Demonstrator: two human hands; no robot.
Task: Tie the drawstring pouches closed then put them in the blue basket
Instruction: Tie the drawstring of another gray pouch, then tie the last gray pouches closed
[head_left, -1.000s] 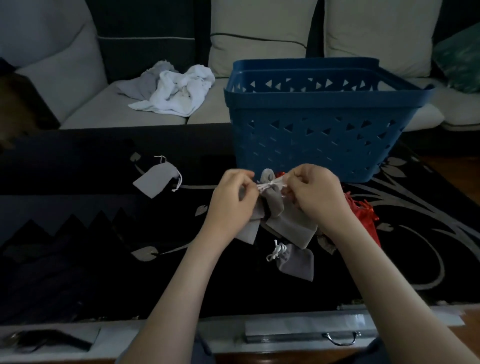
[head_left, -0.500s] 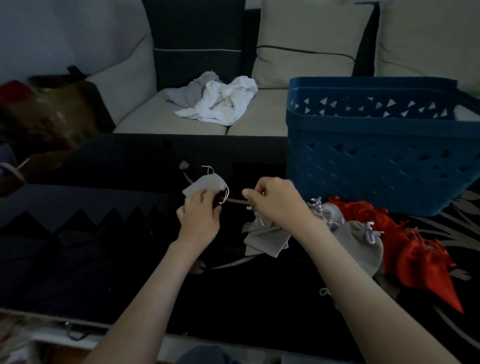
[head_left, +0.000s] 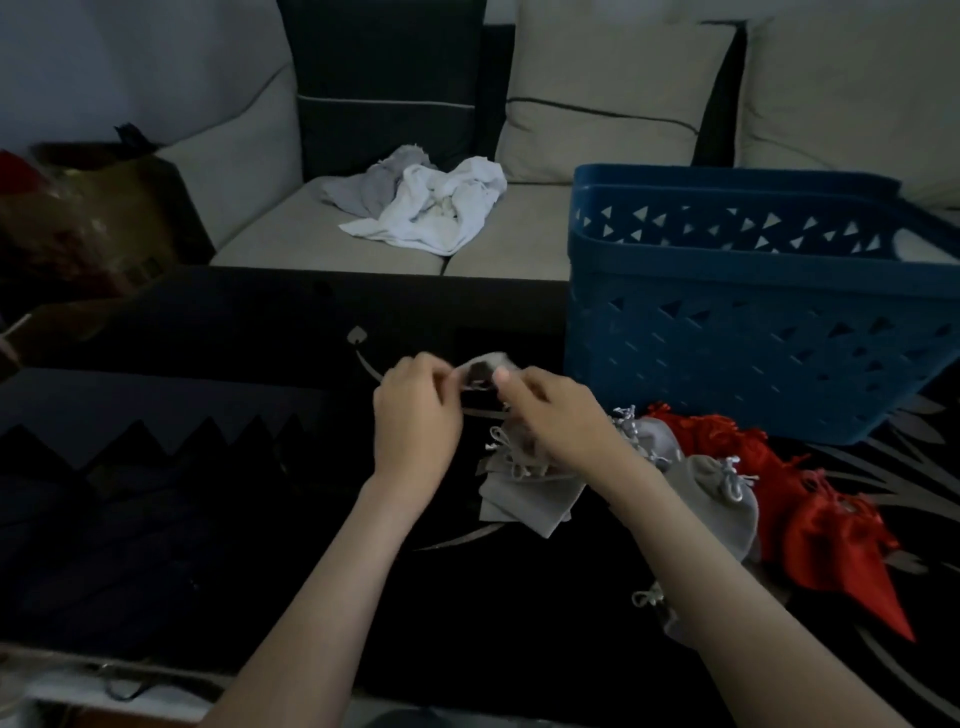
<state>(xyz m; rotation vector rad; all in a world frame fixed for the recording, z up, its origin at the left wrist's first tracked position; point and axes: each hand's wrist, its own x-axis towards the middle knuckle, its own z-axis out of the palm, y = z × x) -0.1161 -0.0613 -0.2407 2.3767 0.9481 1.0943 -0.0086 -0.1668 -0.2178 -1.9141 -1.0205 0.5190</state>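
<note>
A grey pouch (head_left: 483, 370) is held just above the dark table (head_left: 208, 467), between the two hands and a little left of the blue basket's near corner. Its mouth faces the camera and gapes, showing a dark inside. The left hand (head_left: 415, 421) has its fingers curled in and pinches the pouch's left edge. The right hand (head_left: 556, 421) pinches the right edge, with the thumb tip against the rim of the mouth. The pouch and fingertips are blurred, so I cannot make out where the drawstring runs.

Below the right hand lies a loose heap of grey pouches (head_left: 524, 499), flat on the table with their cords tangled on top. To the right of the right forearm is a tied grey pouch (head_left: 717, 499) with a knotted cord, and touching it on the far side is a cluster of red pouches (head_left: 831, 525) that reaches toward the basket's front wall. One more small grey pouch (head_left: 670, 618) pokes out beside the right forearm, nearer the camera.

The blue basket (head_left: 727, 332) stands on the right of the table, its walls pierced with triangles. The table is black with a pale leaf and vine pattern. Behind it runs a pale sofa (head_left: 597, 104) with dark and light cushions, and a crumpled white cloth (head_left: 436, 208) lies on the seat. At far left sits a brown box (head_left: 78, 223). The room is dim.
</note>
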